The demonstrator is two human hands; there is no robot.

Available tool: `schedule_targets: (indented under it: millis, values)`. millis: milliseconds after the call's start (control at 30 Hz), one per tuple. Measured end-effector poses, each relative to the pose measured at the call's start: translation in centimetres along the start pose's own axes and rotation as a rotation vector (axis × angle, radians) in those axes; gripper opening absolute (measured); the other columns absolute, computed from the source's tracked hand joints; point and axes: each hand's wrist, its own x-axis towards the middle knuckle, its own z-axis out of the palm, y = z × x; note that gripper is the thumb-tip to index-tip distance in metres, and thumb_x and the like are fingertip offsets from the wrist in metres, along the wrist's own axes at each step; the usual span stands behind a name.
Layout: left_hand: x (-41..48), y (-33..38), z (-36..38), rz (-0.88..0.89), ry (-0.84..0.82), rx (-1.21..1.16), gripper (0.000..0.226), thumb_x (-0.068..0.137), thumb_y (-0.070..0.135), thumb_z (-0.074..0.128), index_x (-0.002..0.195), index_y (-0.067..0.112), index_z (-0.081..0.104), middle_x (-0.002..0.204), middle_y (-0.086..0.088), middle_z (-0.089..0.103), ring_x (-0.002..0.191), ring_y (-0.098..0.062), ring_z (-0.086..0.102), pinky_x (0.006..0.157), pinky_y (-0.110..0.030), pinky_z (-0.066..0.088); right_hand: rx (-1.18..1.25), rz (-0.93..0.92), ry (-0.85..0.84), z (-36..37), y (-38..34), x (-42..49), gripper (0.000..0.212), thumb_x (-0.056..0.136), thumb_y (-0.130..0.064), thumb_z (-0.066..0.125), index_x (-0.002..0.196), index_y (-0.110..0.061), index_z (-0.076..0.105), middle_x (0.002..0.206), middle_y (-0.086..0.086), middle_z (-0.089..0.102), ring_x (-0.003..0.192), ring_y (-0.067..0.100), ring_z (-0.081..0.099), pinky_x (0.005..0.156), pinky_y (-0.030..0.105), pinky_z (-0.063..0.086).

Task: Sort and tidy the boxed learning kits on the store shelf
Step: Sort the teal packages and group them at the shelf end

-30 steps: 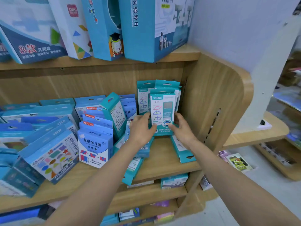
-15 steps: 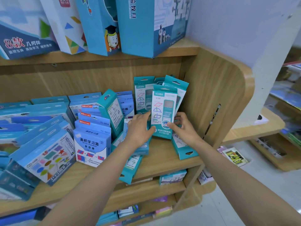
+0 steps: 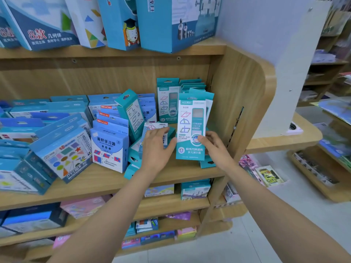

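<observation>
On the middle wooden shelf, my right hand holds an upright teal-and-white geometry kit box by its lower right edge, near the shelf's right wall. More boxes of the same kind stand behind it. My left hand rests on a small white-fronted box lying among tipped teal boxes, fingers curled over it. A slanted teal box leans to the left of that pile. White-and-blue area-learner boxes stand further left.
Rows of blue kit boxes lean along the shelf's left part. Large boxes stand on the shelf above. Lower shelves hold mixed small boxes. The shelf's side panel is close on the right; beyond it lie floor and another rack.
My right hand has drawn the upright teal box forward and right, away from the row. My left hand has shifted down onto the small white-fronted box in the pile.
</observation>
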Motion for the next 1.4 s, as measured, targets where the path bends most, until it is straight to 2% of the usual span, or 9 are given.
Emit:
schedule_targets:
  millis: [200, 533, 667, 733, 833, 1000, 1100, 1200, 1400]
  values:
    - [-2.7, 2.6, -0.7, -0.140, -0.047, -0.156, 0.034, 0.088, 0.038, 0.064, 0.114, 0.016, 0.065, 0.097, 0.006, 0.069, 0.080, -0.006, 0.060, 0.072, -0.023, 0.048, 0.038, 0.064, -0.084, -0.6, -0.4, -1.6, 0.036, 0.093, -0.031, 0.058, 0.123, -0.013, 0.052, 0.114, 0.002, 0.067, 0.090, 0.008, 0.070, 0.066, 0.018, 0.054]
    - [-9.9, 2.6, 0.9, -0.312, -0.179, -0.176, 0.036, 0.078, 0.046, 0.073, 0.103, 0.022, 0.067, 0.092, 0.009, 0.069, 0.088, -0.009, 0.064, 0.079, -0.033, 0.052, -0.121, 0.227, -0.067, -1.2, 2.3, -5.9, 0.030, 0.091, -0.044, 0.060, 0.108, -0.019, 0.061, 0.103, -0.004, 0.069, 0.089, 0.012, 0.068, 0.086, 0.036, 0.056]
    - [-11.3, 2.0, 0.8, -0.305, -0.247, -0.270, 0.044, 0.072, 0.037, 0.081, 0.104, 0.029, 0.053, 0.095, 0.018, 0.061, 0.084, 0.009, 0.055, 0.074, -0.010, 0.046, -0.290, 0.240, -0.039, 0.0, 2.2, -6.3, 0.044, 0.090, -0.050, 0.057, 0.119, -0.018, 0.048, 0.105, 0.002, 0.063, 0.091, 0.017, 0.065, 0.071, 0.031, 0.052]
    - [-11.3, 1.1, 0.9, -0.293, -0.241, -0.261, 0.062, 0.067, 0.035, 0.085, 0.118, 0.026, 0.051, 0.107, 0.013, 0.061, 0.096, 0.000, 0.057, 0.085, -0.021, 0.049, -0.299, 0.231, -0.021, 1.0, 1.9, -5.9, 0.041, 0.092, -0.047, 0.055, 0.118, -0.016, 0.047, 0.107, 0.008, 0.065, 0.092, 0.023, 0.066, 0.070, 0.033, 0.053]
    - [-10.9, 0.1, 1.3, -0.261, -0.235, -0.126, 0.081, 0.065, 0.040, 0.083, 0.133, 0.024, 0.043, 0.123, 0.003, 0.056, 0.113, -0.014, 0.054, 0.094, -0.041, 0.049, -0.388, 0.186, -0.007, 2.0, 2.1, -5.1, 0.036, 0.094, -0.046, 0.052, 0.111, -0.015, 0.051, 0.104, 0.007, 0.065, 0.086, 0.020, 0.065, 0.071, 0.036, 0.055]
    - [-10.7, -0.3, 1.7, -0.195, -0.223, -0.058, 0.096, 0.072, 0.038, 0.080, 0.148, 0.037, 0.021, 0.129, -0.006, 0.040, 0.117, -0.020, 0.046, 0.098, -0.035, 0.044, -0.511, 0.016, 0.023, 0.9, 2.6, -4.5, 0.039, 0.099, -0.043, 0.044, 0.104, -0.011, 0.066, 0.099, 0.005, 0.069, 0.089, 0.021, 0.064, 0.078, 0.037, 0.052]
    - [-11.0, -0.8, 2.0, -0.163, -0.231, -0.064, 0.085, 0.073, 0.043, 0.077, 0.144, 0.040, 0.032, 0.127, -0.003, 0.040, 0.119, -0.018, 0.044, 0.099, -0.031, 0.042, -0.755, -0.203, 0.260, -1.0, 3.9, -4.1, 0.030, 0.097, -0.021, 0.048, 0.123, -0.013, 0.061, 0.121, 0.011, 0.061, 0.108, 0.028, 0.057, 0.088, 0.035, 0.046]
    - [-10.9, -0.9, 1.9, -0.147, -0.201, -0.081, 0.081, 0.071, 0.042, 0.079, 0.142, 0.038, 0.039, 0.121, 0.000, 0.042, 0.114, -0.015, 0.048, 0.097, -0.032, 0.045, -1.126, -0.187, 0.065, -1.6, 5.5, -4.2, 0.058, 0.087, -0.008, 0.055, 0.143, -0.013, 0.041, 0.149, 0.008, 0.040, 0.135, 0.030, 0.035, 0.109, 0.041, 0.034]
    - [-10.7, -0.9, 1.7, -0.162, -0.187, -0.099, 0.079, 0.074, 0.038, 0.077, 0.143, 0.036, 0.037, 0.116, 0.001, 0.042, 0.107, -0.014, 0.049, 0.093, -0.028, 0.045, -1.127, -0.342, 0.163, -1.9, 5.7, -5.3, 0.044, 0.081, -0.006, 0.063, 0.124, -0.016, 0.060, 0.121, 0.005, 0.055, 0.112, 0.026, 0.044, 0.092, 0.040, 0.040]
